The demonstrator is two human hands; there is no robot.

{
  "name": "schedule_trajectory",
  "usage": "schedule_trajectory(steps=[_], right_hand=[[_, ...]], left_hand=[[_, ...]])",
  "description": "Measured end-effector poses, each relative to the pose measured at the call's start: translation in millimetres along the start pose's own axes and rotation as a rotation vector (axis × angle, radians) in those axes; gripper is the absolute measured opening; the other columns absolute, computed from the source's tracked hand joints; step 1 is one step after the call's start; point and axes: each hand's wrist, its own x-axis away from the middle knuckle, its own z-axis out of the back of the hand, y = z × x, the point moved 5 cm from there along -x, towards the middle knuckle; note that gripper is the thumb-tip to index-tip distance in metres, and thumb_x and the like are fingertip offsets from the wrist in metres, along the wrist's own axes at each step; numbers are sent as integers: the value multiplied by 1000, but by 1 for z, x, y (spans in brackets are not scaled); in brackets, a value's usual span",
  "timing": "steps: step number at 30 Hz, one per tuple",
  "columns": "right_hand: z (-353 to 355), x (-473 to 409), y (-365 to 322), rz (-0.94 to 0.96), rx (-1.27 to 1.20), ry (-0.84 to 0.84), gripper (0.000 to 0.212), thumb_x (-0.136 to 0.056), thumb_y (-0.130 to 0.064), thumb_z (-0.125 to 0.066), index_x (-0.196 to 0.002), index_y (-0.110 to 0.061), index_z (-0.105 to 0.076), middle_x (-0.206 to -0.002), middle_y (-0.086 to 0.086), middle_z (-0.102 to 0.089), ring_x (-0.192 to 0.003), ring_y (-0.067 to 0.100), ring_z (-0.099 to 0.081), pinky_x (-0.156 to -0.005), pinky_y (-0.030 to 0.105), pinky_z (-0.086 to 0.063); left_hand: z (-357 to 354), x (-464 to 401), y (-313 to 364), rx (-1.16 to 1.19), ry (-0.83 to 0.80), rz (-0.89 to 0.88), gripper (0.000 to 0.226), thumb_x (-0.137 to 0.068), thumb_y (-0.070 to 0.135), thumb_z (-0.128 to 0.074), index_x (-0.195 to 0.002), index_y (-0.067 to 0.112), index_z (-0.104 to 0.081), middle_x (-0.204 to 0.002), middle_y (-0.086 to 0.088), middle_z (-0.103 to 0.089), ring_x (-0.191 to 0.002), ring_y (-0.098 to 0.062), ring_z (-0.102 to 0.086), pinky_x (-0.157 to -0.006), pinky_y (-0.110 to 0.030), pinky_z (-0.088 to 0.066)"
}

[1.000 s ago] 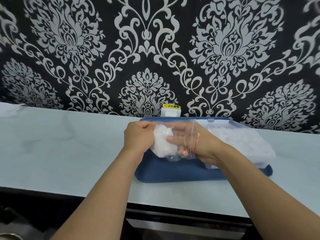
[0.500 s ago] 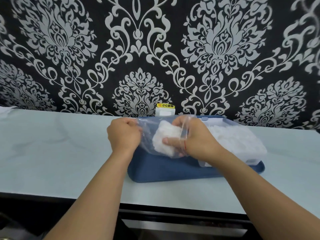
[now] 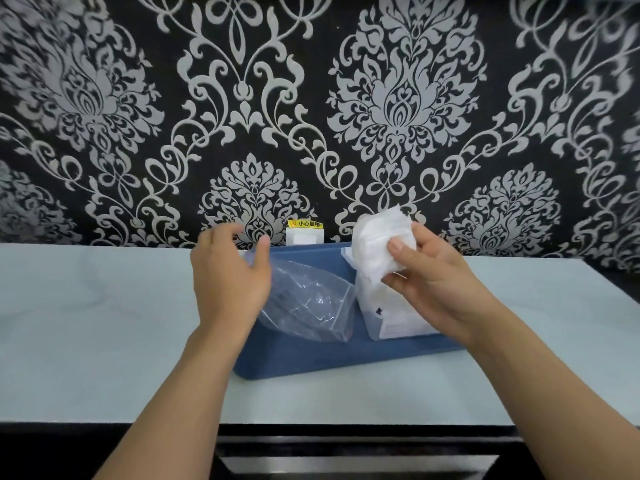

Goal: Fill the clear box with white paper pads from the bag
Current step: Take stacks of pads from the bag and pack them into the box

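Wallpaper [image 3: 398, 98]: black with silver damask pattern, fills the upper half of the frame.
Worktop [image 3: 86, 323]: pale, marbled, spans the middle band.
Blue tray [image 3: 311, 358]: centre of frame, on the worktop, against the wall.
Clear box [image 3: 391, 323]: right part of the tray, already holding white pads, partly hidden by the right hand.
Clear plastic bag [image 3: 308, 303]: lies slack on the tray, left of the box.
Left hand [image 3: 228, 278]: centre-left, at the bag's left end; fingers loosely spread, thumb raised; contact with the bag cannot be told.
Right hand [image 3: 429, 282]: centre-right, fingers and thumb pinching a stack of white paper pads [image 3: 381, 244] above the box.
White socket [image 3: 304, 235]: yellow label, behind the tray.
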Motion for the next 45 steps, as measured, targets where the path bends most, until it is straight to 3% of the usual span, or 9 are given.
schedule_trajectory(steps=[9, 12, 17, 23, 27, 32, 37, 41, 45], right_hand=[[-31, 9, 10, -39, -34, -27, 35, -102, -16, -46, -135, -5, -53, -128, 18, -66, -120, 29, -64, -90, 39, -56], [-36, 12, 13, -44, 134, 74, 37, -104, -36, -40, -122, -16, -65, -109, 3, -74, -101, 15, -69, -72, 24, -53], [-34, 15, 8, 107, 494, 167, 41, -104, -49, -38, -109, -24, -71, -100, -2, -77, -96, 7, -72, -84, 29, -59], [-7, 7, 3, 28, 548, 378, 53, -99, -60, -43, -96, -17, -73, -86, 1, -78, -83, 14, -75, -80, 40, -62], [-4, -1, -5, -80, 236, 116, 67, -90, -70, -44, -112, -12, -70, -103, 7, -76, -98, 24, -72, -88, 44, -57], [10, 3, -7, -35, 335, -13, 24, -92, -18, -67, -114, -7, -65, -95, 5, -74, -89, 18, -69, -77, 31, -59], [40, -4, -16, -208, 240, 229, 24, -91, -16, -70, -109, 0, -70, -88, 7, -77, -74, 15, -74, -58, 21, -58], [38, -11, 0, -513, 492, 176, 21, -87, -23, -73, -101, -7, -71, -75, 5, -72, -55, 13, -65, -33, 15, -34], [35, -18, 4, -602, 1040, 93, 31, -81, -39, -72, -86, -15, -54, -64, 4, -50, -51, 17, -44, -41, 21, -28]], left_hand=[[-41, 63, 110, 880, -415, -24, 57, -88, 67, -46, -132, 32, -52, -130, 22, -55, -123, 5, -52, -105, -28, -44], [-46, 61, 102, 877, -263, 42, 34, -99, 53, -44, -115, 28, -61, -111, 17, -66, -107, 0, -63, -94, -27, -50], [-59, 61, 101, 842, -326, 91, 44, -102, 52, -42, -86, 18, -64, -82, -3, -71, -84, -18, -70, -81, -44, -57], [-77, 68, 112, 841, -664, 30, 37, -96, 56, -52, -107, 21, -57, -103, -12, -71, -94, -19, -69, -86, -44, -58], [-80, 58, 110, 858, -686, 97, 16, -104, 39, -48, -108, 24, -53, -110, -12, -65, -94, -20, -64, -72, -31, -55], [-87, 60, 108, 905, -735, 302, 31, -106, 40, -41, -111, 15, -59, -111, -13, -67, -103, -29, -66, -91, -43, -56], [-78, 47, 101, 461, -503, -146, 11, -99, 28, -56, -108, 22, -56, -112, 9, -60, -102, -8, -56, -85, -17, -43], [-80, 42, 84, 257, -443, -123, 17, -77, 10, -69, -87, 23, -62, -89, 8, -65, -76, -9, -56, -66, -23, -44], [-89, 45, 76, 200, -588, -61, 22, -72, 10, -74, -81, 28, -62, -78, 10, -70, -74, -5, -63, -61, -23, -44]])
